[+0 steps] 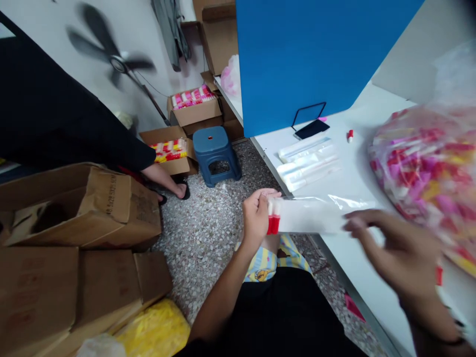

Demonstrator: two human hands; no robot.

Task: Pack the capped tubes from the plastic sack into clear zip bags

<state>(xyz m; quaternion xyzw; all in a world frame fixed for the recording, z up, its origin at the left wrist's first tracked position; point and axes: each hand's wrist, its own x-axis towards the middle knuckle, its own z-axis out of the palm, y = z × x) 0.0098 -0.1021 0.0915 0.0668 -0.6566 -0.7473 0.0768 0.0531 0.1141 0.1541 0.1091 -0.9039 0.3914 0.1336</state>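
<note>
My left hand [256, 218] is closed around one end of a long clear plastic bag [312, 215]. Several small red-and-white caps [274, 218] sit side by side in that end, partly hidden by my fingers. The bag stretches out flat to the right, over the table edge. My right hand [397, 255] is smeared by motion, its thumb and forefinger tips close together at the far end of the bag; whether they grip it cannot be made out. Beyond the bag, stacks of clear plastic bags [308, 161] lie on the white table [357, 168].
A big clear sack of coloured caps [431, 173] fills the table's right side. A phone [311, 129] and a single cap [350, 136] lie near the blue panel [316, 59]. Cardboard boxes [111, 208], a blue stool [215, 153], a fan [117, 63] and a person's leg [163, 179] are leftward.
</note>
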